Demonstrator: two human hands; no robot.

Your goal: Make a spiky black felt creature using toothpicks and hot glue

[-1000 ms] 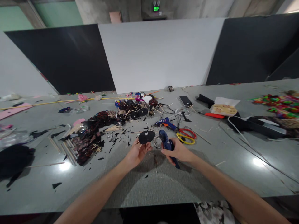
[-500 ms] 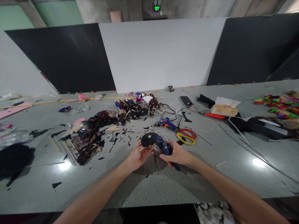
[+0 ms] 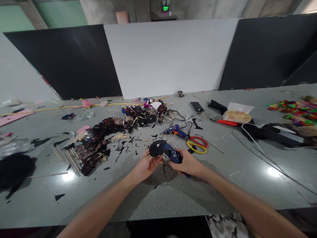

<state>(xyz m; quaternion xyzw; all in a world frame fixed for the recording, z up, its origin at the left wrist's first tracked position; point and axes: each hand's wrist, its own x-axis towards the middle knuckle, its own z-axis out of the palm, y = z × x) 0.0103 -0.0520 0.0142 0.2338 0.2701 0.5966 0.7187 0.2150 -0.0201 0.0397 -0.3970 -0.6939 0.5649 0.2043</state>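
My left hand (image 3: 148,165) pinches a flat black disc (image 3: 156,148) with a small pale spot near its top. Thin wooden sticks poke out beside the fingers under the disc. Wrapped around a dark blue hand tool (image 3: 175,156), my right hand (image 3: 189,162) keeps the tool's front end against or very close to the disc's right edge; contact is unclear. The tool's exact kind is partly hidden by the fingers. Just beyond it lies a blue glue gun (image 3: 177,131) with an orange trigger, next to scissors (image 3: 198,144) with red and yellow handles.
Black scraps and a long dark crafted piece (image 3: 95,145) with stick bursts spread left of centre. Wooden sticks (image 3: 72,161) lie beside it. A phone (image 3: 196,107), a tissue pack (image 3: 237,116), a red-orange cutter (image 3: 226,122) and cables (image 3: 260,150) are rightward. Upright panels (image 3: 173,56) line the back.
My right hand and the blue tool have tilted slightly, and the tool's lower end shows less below the hand. The left hand keeps its hold on the black disc.
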